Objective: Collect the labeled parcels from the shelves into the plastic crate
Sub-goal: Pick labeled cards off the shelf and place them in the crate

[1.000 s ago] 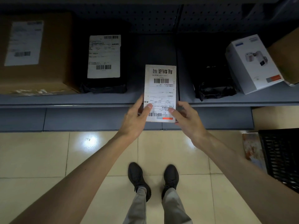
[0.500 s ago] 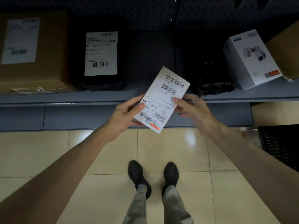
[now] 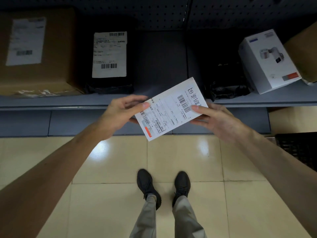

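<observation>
Labeled parcel (image 3: 171, 109), tilted, hangs just in front of the near edge of the grey shelf (image 3: 51, 101), left of the black plastic crate (image 3: 298, 148), its left end pinched by the left hand (image 3: 120, 112), its right end by the right hand (image 3: 217, 121).

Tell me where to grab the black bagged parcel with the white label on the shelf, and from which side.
Probably the black bagged parcel's near-right corner, reached from the front right. It lies flat on the shelf with its label up, its right side stands free, and a large cardboard box crowds its left side.
</observation>
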`<state>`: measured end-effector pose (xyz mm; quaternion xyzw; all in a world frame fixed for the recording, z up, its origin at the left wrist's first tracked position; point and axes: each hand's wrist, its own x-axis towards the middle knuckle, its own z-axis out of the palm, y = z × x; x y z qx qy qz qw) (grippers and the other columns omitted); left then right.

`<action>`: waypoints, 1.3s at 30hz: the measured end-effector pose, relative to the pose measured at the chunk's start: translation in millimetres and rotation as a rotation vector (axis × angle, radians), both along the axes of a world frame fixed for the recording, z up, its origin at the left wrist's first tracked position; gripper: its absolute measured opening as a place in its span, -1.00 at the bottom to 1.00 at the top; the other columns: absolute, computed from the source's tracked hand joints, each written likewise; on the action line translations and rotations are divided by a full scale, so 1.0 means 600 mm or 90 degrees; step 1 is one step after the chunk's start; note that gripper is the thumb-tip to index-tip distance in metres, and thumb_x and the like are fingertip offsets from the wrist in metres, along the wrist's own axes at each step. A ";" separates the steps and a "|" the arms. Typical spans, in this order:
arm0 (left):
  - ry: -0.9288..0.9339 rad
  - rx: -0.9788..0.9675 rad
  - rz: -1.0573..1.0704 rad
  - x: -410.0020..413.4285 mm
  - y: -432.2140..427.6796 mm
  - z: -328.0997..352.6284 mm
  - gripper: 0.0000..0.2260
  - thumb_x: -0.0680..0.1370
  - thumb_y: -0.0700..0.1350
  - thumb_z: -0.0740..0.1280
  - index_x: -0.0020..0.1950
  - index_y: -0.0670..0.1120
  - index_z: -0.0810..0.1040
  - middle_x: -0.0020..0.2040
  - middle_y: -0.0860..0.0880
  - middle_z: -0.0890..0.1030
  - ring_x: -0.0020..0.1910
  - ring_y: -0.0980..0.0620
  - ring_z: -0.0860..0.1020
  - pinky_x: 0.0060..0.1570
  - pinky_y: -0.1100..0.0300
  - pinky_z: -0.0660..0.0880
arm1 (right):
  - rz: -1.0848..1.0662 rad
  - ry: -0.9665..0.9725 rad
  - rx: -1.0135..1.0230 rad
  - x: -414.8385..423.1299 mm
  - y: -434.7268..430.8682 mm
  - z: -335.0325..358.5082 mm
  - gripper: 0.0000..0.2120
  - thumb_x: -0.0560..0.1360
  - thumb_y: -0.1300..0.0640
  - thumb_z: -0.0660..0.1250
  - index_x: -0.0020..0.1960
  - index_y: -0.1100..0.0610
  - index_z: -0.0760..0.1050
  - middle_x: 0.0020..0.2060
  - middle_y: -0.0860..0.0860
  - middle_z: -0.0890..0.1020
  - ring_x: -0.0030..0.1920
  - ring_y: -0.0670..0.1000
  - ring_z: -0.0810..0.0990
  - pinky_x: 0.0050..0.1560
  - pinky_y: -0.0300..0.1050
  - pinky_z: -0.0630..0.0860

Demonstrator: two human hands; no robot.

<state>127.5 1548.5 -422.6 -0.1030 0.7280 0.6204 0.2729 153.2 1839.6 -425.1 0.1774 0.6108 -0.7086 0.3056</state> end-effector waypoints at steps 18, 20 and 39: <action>-0.142 0.306 0.274 0.076 0.130 -0.025 -0.65 0.59 -0.16 0.42 0.32 -0.26 0.48 0.25 -0.15 0.66 0.25 -0.08 0.63 0.30 -0.09 0.53 | -0.149 -0.051 -0.124 0.036 -0.047 -0.015 -0.54 0.55 0.14 0.38 0.40 0.26 0.44 0.25 0.11 0.62 0.25 0.10 0.61 0.38 0.07 0.44; -0.132 0.276 0.244 0.071 0.119 -0.022 -0.65 0.60 -0.14 0.40 0.34 -0.24 0.49 0.24 -0.12 0.66 0.26 -0.08 0.62 0.25 -0.06 0.56 | -0.119 -0.041 -0.077 0.035 -0.042 -0.013 -0.57 0.54 0.11 0.38 0.35 0.26 0.50 0.20 0.10 0.65 0.22 0.10 0.63 0.36 0.08 0.46; 0.002 0.072 0.150 0.025 0.096 0.001 -0.69 0.66 -0.05 0.32 0.40 -0.01 0.56 0.18 0.07 0.69 0.15 0.12 0.65 0.23 0.08 0.57 | -0.066 0.088 0.043 -0.006 -0.062 0.009 -0.70 0.61 0.11 0.30 0.34 0.02 0.51 0.16 0.04 0.67 0.09 0.06 0.68 0.12 -0.09 0.59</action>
